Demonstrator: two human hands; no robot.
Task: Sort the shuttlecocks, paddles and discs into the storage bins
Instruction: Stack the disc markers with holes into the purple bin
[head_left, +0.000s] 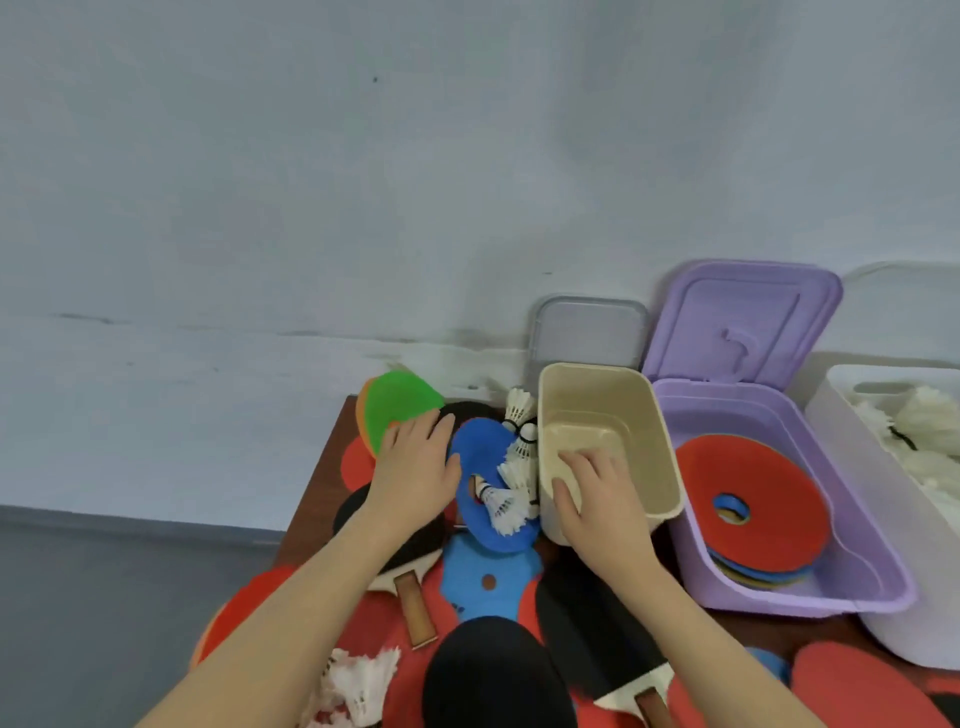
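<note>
The beige bin (608, 441) stands on the counter (317, 493), and everything else is placed from it. The right hand (592, 499) grips its near left rim, fingers curled over the edge into the bin. Left of it, the left hand (415, 467) lies with straight fingers on a blue disc (483, 467) and touches a green disc (397, 408); shuttlecocks (511, 473) are heaped between hand and bin. Right of it, the purple bin (779, 499) holds stacked discs, a red disc (753, 493) topmost. Paddles (410, 597) nearer the viewer are partly buried; the white bin (893, 499) is cut off.
</note>
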